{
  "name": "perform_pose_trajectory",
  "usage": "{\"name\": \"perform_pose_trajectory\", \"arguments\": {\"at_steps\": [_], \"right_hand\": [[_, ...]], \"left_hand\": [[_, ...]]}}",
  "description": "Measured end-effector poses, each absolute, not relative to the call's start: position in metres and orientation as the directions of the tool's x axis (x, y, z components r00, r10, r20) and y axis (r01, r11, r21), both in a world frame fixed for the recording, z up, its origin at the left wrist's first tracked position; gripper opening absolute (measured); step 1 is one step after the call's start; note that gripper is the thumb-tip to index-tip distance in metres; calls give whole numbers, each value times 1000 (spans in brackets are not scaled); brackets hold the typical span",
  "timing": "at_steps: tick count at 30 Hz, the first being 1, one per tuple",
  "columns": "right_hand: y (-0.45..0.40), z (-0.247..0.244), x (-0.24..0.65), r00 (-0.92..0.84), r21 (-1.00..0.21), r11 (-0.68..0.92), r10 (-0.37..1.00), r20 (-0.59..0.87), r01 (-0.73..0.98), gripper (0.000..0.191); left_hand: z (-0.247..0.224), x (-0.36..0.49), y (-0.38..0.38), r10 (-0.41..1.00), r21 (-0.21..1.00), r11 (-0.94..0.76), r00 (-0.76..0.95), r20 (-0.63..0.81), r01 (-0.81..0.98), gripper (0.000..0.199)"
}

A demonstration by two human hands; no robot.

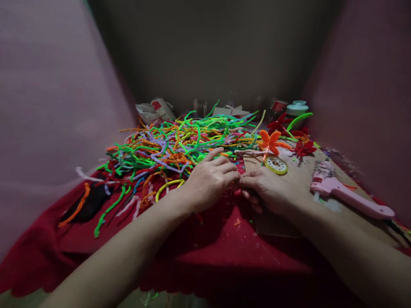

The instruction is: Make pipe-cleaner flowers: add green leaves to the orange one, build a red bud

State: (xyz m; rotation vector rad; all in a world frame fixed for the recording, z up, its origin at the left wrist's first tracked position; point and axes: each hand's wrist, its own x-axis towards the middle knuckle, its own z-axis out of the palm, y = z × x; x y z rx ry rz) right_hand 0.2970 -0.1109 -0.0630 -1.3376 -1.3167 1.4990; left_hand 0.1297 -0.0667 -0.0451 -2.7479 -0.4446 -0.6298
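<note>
My left hand (212, 177) and my right hand (268, 188) meet fingertip to fingertip at the middle of the table, above the red cloth (205, 244). Fingers of both are bent and pinched together; whatever lies between them is too small and hidden to make out. Just beyond my left hand spreads a big tangled heap of coloured pipe cleaners (180, 143). An orange pipe-cleaner flower (270, 142) and a yellow-rimmed round disc (276, 165) with holes sit past my right hand, on the cardboard (297, 175).
A pink glue gun (349, 194) rests on the cardboard at the right, near a dark red flower (304, 149). Behind stand a pale teal-lidded jar (297, 108) and a small box (162, 109). At the left lies a black item (91, 203) under an orange strand.
</note>
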Motion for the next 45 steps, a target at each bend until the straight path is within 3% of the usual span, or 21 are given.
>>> {"name": "perform_pose_trajectory", "arguments": {"at_steps": [10, 21, 24, 27, 30, 33, 41, 43, 45], "right_hand": [[-109, -53, 303, -268, -947, -256, 915, -302, 194, 23], [-106, -56, 309, -343, -968, -237, 905, -251, 82, 30], [-106, -56, 307, -310, -973, -223, 931, -193, -64, 29], [-106, -56, 306, -205, -958, -185, 969, -140, -218, 32], [-107, -56, 305, -160, -953, -146, 981, -106, -266, 36], [-109, -56, 303, -124, -982, -50, 992, -27, -184, 30], [-120, -55, 294, 74, -967, 167, 980, 184, 194, 29], [-123, -59, 292, 83, -879, 287, 936, 342, 381, 23], [-125, -63, 292, -26, -662, 457, 833, 552, 594, 20]], "left_hand": [[-54, 133, -66, 271, -180, -908, 859, 434, 378, 26], [-56, 134, -70, 378, -71, -889, 812, 446, 453, 21], [-48, 135, -73, 474, 42, -855, 747, 465, 516, 16], [-40, 136, -75, 625, 266, -774, 623, 470, 575, 12], [-36, 136, -76, 744, 483, -668, 521, 418, 566, 12], [-37, 136, -77, 790, 570, -610, 475, 387, 551, 13], [-43, 140, -79, 794, 537, -607, 423, 436, 586, 13], [-46, 142, -79, 777, 504, -627, 424, 466, 594, 14], [-50, 142, -79, 742, 439, -663, 455, 493, 606, 14]]}}
